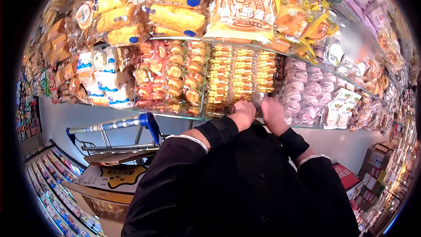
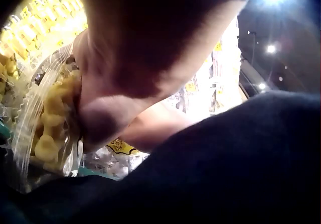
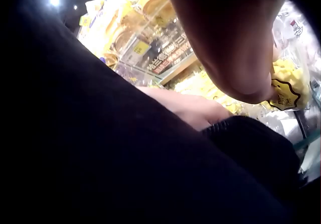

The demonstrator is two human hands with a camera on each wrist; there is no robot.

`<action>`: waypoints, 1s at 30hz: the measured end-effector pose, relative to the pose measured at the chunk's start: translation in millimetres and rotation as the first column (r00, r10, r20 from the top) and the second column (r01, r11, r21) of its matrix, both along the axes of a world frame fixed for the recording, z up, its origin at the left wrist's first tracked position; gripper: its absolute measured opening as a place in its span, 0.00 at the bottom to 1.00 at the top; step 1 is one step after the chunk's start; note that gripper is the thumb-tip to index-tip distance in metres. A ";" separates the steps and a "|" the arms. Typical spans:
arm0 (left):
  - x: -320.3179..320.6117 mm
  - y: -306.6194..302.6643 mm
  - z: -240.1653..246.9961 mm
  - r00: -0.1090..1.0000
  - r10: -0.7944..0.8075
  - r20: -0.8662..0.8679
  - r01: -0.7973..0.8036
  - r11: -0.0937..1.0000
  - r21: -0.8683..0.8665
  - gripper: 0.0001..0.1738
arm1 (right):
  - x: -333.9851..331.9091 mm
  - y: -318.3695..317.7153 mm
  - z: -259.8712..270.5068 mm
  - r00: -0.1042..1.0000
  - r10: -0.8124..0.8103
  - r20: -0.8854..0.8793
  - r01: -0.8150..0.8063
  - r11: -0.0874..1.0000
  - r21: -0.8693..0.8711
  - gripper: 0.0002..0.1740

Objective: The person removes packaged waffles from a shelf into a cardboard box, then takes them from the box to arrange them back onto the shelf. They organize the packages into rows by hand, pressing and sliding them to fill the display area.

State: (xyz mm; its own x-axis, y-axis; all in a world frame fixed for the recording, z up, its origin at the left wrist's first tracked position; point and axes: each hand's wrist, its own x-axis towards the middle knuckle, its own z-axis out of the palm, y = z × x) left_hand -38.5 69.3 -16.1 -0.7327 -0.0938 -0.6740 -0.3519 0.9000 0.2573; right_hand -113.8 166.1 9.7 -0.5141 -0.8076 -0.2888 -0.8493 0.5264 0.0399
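Presently, the left hand (image 1: 244,111) and right hand (image 1: 273,110) are gripping a clear, crinkled plastic packet of yellow pieces (image 2: 54,121).
Both, visibly curled, are holding it at the near edge of the gold-yellow plastic pack stack (image 1: 243,77); round golden pastries in clear plastic (image 1: 175,81) are lying left of that stack, round lilac plastic packs (image 1: 312,89) right.

Bag (image 2: 50,128): clear crinkled plastic, glossy. Yellow packets (image 1: 242,74): shiny plastic film. Sleeve (image 1: 166,171): matt cloth. Box (image 1: 107,193): matt cardboard. Cart handle (image 1: 109,125): smooth plastic.
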 end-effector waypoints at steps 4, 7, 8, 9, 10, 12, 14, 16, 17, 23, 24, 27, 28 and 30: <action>2.2 -7.9 10.4 0.997 -0.066 -0.032 0.066 0.998 -0.007 0.18 | -13.3 -9.3 -34.5 0.992 0.112 -0.053 -0.116 0.990 -0.078 0.07; 3.5 -9.4 3.9 0.995 -0.076 -0.066 0.076 0.997 -0.013 0.15 | -26.5 -5.7 -42.9 0.981 0.177 -0.079 -0.188 0.968 -0.166 0.08; 4.1 -9.8 0.5 0.993 -0.083 -0.083 0.083 0.997 -0.004 0.15 | -27.5 -2.1 -47.7 0.988 0.153 -0.025 -0.155 0.962 -0.226 0.07; 3.2 -10.9 -0.8 0.991 -0.091 -0.102 0.092 0.996 0.004 0.14 | -28.4 1.5 -54.5 0.991 0.131 0.028 -0.118 0.951 -0.285 0.07; 0.7 -12.4 2.6 0.989 -0.107 -0.101 0.108 0.994 0.001 0.14 | -26.6 5.0 -68.4 0.995 0.046 0.084 -0.029 0.982 -0.189 0.07; -4.7 -14.3 11.1 0.985 -0.153 -0.076 0.154 0.988 0.009 0.12 | -34.0 11.6 -87.2 0.987 0.154 -0.045 -0.161 0.935 -0.318 0.07; 2.4 -20.3 28.5 0.940 -0.239 -0.245 0.242 0.970 -0.016 0.12 | -33.4 13.3 -86.0 0.972 0.235 -0.027 -0.228 0.904 -0.362 0.10; -7.8 -27.9 37.8 0.901 -0.298 -0.316 0.293 0.954 -0.062 0.12 | -34.9 12.1 -63.5 0.966 0.259 -0.004 -0.244 0.901 -0.359 0.14; -14.5 -29.6 33.9 0.885 -0.337 -0.322 0.326 0.941 -0.092 0.12 | -34.6 14.3 -55.0 0.965 0.263 -0.013 -0.248 0.894 -0.374 0.15; -36.4 -22.3 24.9 0.882 -0.467 -0.061 0.468 0.884 0.003 0.14 | -20.1 33.1 5.8 0.961 0.180 0.209 -0.049 0.857 -0.513 0.14; -41.0 -24.7 25.4 0.886 -0.464 0.015 0.463 0.885 0.042 0.24 | -14.0 46.5 2.5 0.923 0.194 0.334 -0.013 0.880 -0.475 0.12; -32.4 -23.8 4.0 0.934 -0.327 -0.140 0.339 0.938 0.069 0.37 | -13.6 60.2 -45.9 0.834 0.182 0.521 0.001 0.944 -0.331 0.09; -35.4 -24.5 1.6 0.925 -0.374 -0.071 0.378 0.924 0.063 0.44 | -18.0 58.7 -67.4 0.801 0.162 0.577 -0.031 0.973 -0.231 0.08; -35.6 -22.4 5.0 0.942 -0.333 -0.042 0.335 0.940 0.061 0.44 | -21.2 41.8 -94.1 0.834 0.130 0.537 0.005 0.970 -0.243 0.08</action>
